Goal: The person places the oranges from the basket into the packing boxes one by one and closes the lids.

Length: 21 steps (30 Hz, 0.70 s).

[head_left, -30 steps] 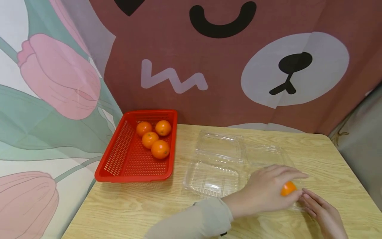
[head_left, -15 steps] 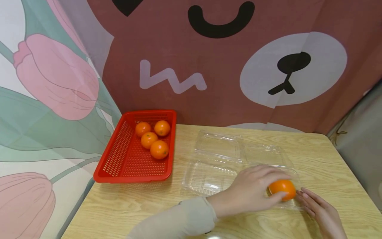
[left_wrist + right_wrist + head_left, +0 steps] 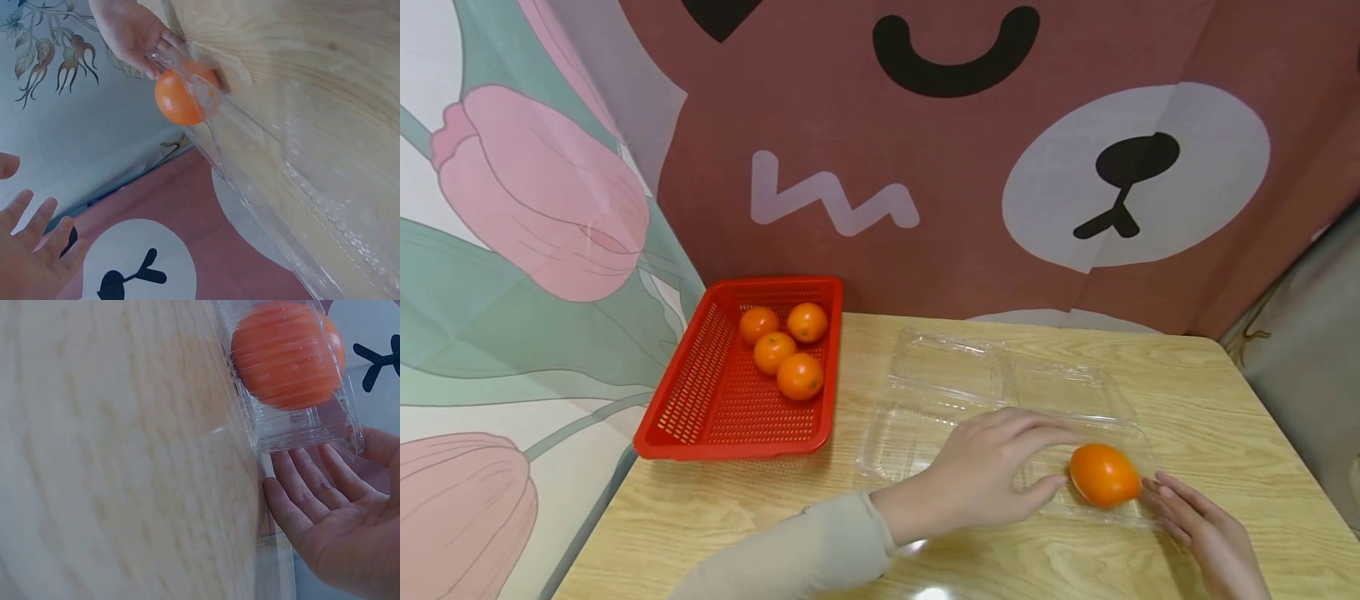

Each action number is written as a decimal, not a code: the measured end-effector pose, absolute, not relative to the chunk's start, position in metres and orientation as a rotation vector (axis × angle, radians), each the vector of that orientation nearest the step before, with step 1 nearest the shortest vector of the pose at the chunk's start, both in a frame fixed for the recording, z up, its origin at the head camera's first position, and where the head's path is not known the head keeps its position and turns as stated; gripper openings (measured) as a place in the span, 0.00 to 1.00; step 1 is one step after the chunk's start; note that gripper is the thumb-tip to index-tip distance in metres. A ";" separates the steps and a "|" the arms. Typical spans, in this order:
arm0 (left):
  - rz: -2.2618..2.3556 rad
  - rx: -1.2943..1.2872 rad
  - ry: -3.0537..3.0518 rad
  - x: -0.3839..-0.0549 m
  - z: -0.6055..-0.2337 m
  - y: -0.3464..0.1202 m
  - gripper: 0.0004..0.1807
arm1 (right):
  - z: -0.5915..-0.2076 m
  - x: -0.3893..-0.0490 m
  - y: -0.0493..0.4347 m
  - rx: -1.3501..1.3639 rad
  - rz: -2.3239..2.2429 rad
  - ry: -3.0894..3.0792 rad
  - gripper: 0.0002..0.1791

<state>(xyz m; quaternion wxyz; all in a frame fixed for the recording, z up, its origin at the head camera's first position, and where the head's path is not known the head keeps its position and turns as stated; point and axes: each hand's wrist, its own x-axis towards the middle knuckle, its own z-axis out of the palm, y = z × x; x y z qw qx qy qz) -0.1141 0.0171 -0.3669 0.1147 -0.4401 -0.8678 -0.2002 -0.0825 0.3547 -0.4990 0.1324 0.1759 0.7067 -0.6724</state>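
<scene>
One emptied left hand [image 3: 981, 471], fingers parted, now hovers just left of the orange [image 3: 1105, 475] it held earlier. The right hand [image 3: 1210, 529] rests relaxed fingers against the right end of the clear container [image 3: 303, 434] around the orange. Tabletop [image 3: 1247, 417] runs on rightward. Only the right wrist view shows ridged plastic across the orange.

The single orange [image 3: 1103, 476] at lower right is a bright, glossy orange, matching the four oranges [image 3: 800, 377] in the solid red, grid-pierced basket [image 3: 726, 417]. Both the left clamshell box [image 3: 951, 367] and right clamshell box [image 3: 1067, 392] are colourless and transparent, with ribbing. The worktop [image 3: 1217, 417] is pale yellow wood grain; the sleeve [image 3: 775, 550], greyish beige. Behind, a brownish-red cloth [image 3: 955, 242] bears a black-and-white bear face; at left, a white cloth [image 3: 452, 408] carries pink tulips and green leaves.
</scene>
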 end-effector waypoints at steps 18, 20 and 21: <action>-0.591 -1.165 -2.586 -0.124 -0.378 -0.034 0.24 | -0.502 -0.081 0.354 0.506 -2.026 2.022 0.16; -0.609 -1.143 -2.594 -0.126 -0.379 -0.041 0.25 | -0.501 -0.081 0.354 0.511 -2.002 2.019 0.27; -0.615 -1.135 -2.595 -0.128 -0.380 -0.044 0.25 | -0.500 -0.082 0.354 0.509 -1.993 2.020 0.33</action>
